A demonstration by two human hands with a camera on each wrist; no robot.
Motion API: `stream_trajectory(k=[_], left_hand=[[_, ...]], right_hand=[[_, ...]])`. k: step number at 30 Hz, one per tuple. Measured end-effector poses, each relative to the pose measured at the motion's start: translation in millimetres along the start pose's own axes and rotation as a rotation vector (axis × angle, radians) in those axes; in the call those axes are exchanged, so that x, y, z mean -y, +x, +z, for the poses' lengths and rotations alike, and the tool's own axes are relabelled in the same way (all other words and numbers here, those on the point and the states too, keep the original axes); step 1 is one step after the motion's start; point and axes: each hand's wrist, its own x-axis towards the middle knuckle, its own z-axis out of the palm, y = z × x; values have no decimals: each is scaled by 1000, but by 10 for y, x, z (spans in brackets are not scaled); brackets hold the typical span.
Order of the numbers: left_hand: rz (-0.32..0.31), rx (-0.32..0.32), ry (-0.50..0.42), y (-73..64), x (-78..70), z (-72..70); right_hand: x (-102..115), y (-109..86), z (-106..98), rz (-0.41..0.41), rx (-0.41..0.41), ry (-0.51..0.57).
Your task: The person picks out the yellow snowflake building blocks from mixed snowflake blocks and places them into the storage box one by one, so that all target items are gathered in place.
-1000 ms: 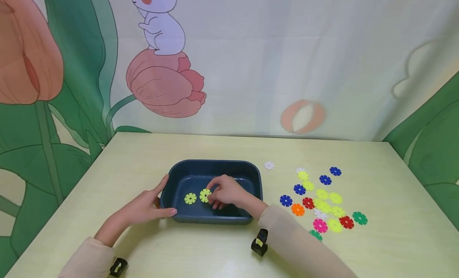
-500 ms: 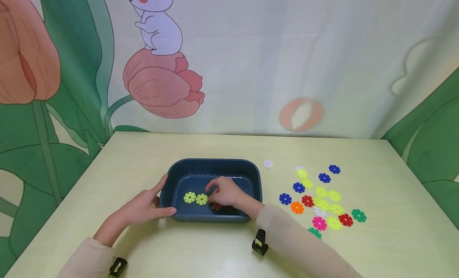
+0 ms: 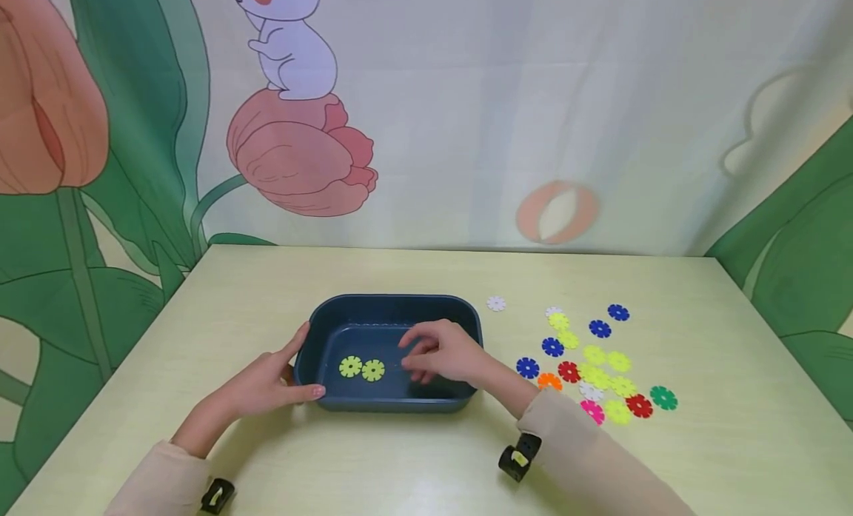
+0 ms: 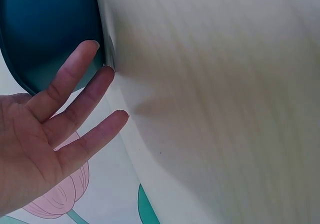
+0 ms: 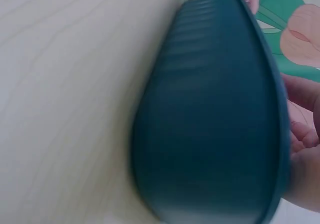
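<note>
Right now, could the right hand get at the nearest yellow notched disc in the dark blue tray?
Probably yes: the right hand is over the dark blue tray, close to that yellow notched disc, with nothing visible between them.

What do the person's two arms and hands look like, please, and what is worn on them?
The left sleeve and right sleeve are long, plain and beige. The left hand and right hand are bare, with no glove or ring visible. A small, boxy black device with a yellowish mark sits near each wrist: left device, right device.
</note>
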Motion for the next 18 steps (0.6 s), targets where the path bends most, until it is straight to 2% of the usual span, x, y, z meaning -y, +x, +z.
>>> stream_trajectory(k=[6, 12, 18], left_hand=[[-10, -2, 0, 0, 10, 8], [-9, -5, -4, 0, 31, 1], [14, 1, -9, -3, 22, -10]], right_hand=[[-1, -160, -128, -29, 3, 44], [-26, -296, -267, -20, -7, 68], [-103, -459, -476, -31, -5, 81]])
